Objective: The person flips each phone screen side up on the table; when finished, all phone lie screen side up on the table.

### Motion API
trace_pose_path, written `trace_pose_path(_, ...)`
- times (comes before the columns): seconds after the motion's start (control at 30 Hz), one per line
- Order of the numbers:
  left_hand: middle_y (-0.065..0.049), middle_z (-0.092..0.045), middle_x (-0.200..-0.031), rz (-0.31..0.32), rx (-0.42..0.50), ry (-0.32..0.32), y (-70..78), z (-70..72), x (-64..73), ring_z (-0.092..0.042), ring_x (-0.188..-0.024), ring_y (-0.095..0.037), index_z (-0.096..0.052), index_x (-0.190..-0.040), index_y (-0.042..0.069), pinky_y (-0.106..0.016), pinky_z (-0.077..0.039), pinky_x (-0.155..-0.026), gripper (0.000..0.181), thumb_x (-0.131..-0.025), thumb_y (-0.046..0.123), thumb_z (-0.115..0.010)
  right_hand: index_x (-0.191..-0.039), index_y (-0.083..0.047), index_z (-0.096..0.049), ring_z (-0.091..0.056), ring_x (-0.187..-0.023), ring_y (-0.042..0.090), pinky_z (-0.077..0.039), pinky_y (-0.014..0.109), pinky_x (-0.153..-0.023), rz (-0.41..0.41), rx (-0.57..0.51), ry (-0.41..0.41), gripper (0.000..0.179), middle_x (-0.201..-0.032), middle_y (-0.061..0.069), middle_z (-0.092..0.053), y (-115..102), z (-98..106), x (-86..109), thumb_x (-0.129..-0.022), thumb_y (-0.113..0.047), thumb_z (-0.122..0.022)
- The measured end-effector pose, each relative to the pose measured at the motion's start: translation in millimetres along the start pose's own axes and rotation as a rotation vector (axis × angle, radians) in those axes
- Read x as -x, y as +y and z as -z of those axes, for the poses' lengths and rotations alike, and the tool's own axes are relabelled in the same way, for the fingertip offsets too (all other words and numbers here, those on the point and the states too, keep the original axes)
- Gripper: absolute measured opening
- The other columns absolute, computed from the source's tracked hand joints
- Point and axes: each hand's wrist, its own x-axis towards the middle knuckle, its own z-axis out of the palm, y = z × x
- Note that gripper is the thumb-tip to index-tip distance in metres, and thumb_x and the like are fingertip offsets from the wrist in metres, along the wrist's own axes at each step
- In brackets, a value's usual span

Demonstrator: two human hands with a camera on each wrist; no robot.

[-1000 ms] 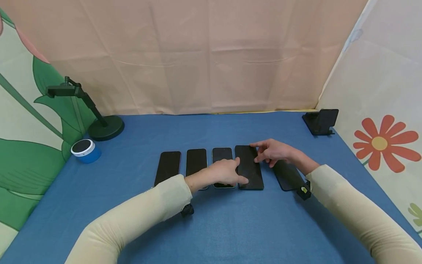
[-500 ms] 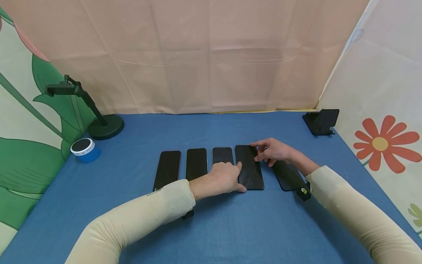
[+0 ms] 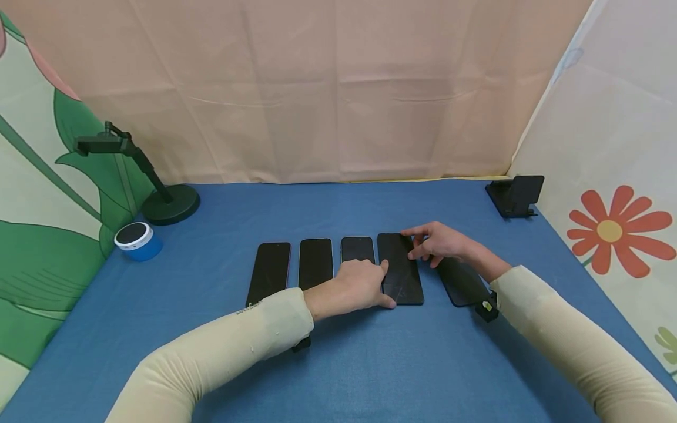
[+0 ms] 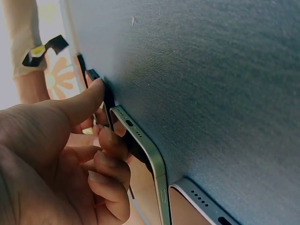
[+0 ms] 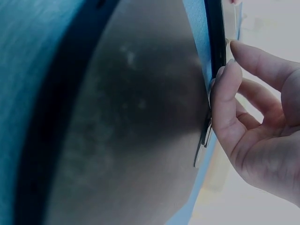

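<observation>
Several dark-screened smartphones lie in a row on the blue cloth. Both hands are at a large black smartphone [image 3: 404,276]. My left hand [image 3: 346,288] has its thumb at the near edge and its index finger at the left side; its other fingers bend loosely in the left wrist view. My right hand [image 3: 441,242] stretches its index finger to the far edge, with the thumb [image 5: 227,82] at the right side. A silver-edged smartphone [image 3: 357,248] is partly hidden under my left hand. Below my right forearm lies another black smartphone [image 3: 461,282].
Two more smartphones, one [image 3: 270,270] at the row's left end and one [image 3: 315,261] beside it, lie flat. A dark green stand [image 3: 169,202] and a blue-and-white round container [image 3: 138,241] stand at the left. At the back right is a black phone stand [image 3: 515,197].
My left hand has shifted slightly toward me, bringing its thumb to the large smartphone's near edge, then stays put. The right hand and the phones look unmoved.
</observation>
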Motion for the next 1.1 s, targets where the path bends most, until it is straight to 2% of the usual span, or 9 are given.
trace_pose_path(0.27, -0.006, -0.073, -0.11, -0.01, 0.001, -0.001, -1.0, 0.4, 0.9, -0.069, -0.085, -0.018, -0.04, -0.155, 0.022, -0.031, -0.05, -0.055, 0.089, -0.084, 0.067, -0.068, -0.152, -0.01, -0.045, -0.055, -0.069, 0.018, -0.054, 0.033, -0.056, -0.018, 0.001, 0.002, 0.062, -0.094, 0.009, -0.056, 2.8, 0.0, -3.6, -0.094, -0.014, -0.069)
trace_pose_path(0.5, -0.005, -0.073, -0.099, -0.013, 0.004, 0.002, -0.9, 0.2, 0.8, -0.064, -0.071, -0.016, -0.04, -0.155, 0.022, -0.03, -0.047, -0.051, 0.089, -0.084, 0.067, -0.068, -0.152, -0.009, -0.045, -0.055, -0.07, 0.018, -0.054, 0.033, -0.056, -0.021, -0.002, 0.0, 0.063, -0.095, 0.01, -0.059, 1.3, 0.0, -3.1, -0.094, -0.015, -0.069)
trace_pose_path(0.6, -0.005, -0.072, -0.1, -0.013, 0.0, 0.004, -0.7, 0.6, 0.8, -0.062, -0.069, -0.016, -0.041, -0.155, 0.022, -0.03, -0.047, -0.051, 0.089, -0.083, 0.067, -0.068, -0.151, -0.008, -0.045, -0.055, -0.071, 0.019, -0.054, 0.033, -0.057, -0.018, 0.001, 0.002, 0.063, -0.097, 0.011, -0.059, 0.4, 0.0, -2.7, -0.094, -0.016, -0.07)
trace_pose_path(0.9, -0.006, -0.073, -0.106, -0.02, -0.005, 0.004, -0.2, 0.7, 0.9, -0.064, -0.073, -0.017, -0.042, -0.154, 0.02, -0.031, -0.049, -0.053, 0.088, -0.084, 0.066, -0.068, -0.152, -0.008, -0.044, -0.055, -0.071, 0.019, -0.054, 0.033, -0.056, -0.022, 0.02, -0.001, 0.063, -0.097, 0.011, -0.06, -0.6, 0.1, -2.6, -0.095, -0.014, -0.069)
trace_pose_path(1.1, -0.007, -0.072, -0.116, -0.026, 0.001, -0.016, 1.7, 4.9, 0.4, -0.068, -0.083, -0.017, -0.04, -0.155, 0.017, -0.031, -0.05, -0.054, 0.088, -0.086, 0.067, -0.065, -0.152, -0.01, -0.044, -0.054, -0.069, 0.019, -0.052, 0.033, -0.056, -0.033, 0.029, -0.001, 0.062, -0.092, 0.009, -0.057, 0.2, 0.7, -3.9, -0.095, -0.015, -0.068)
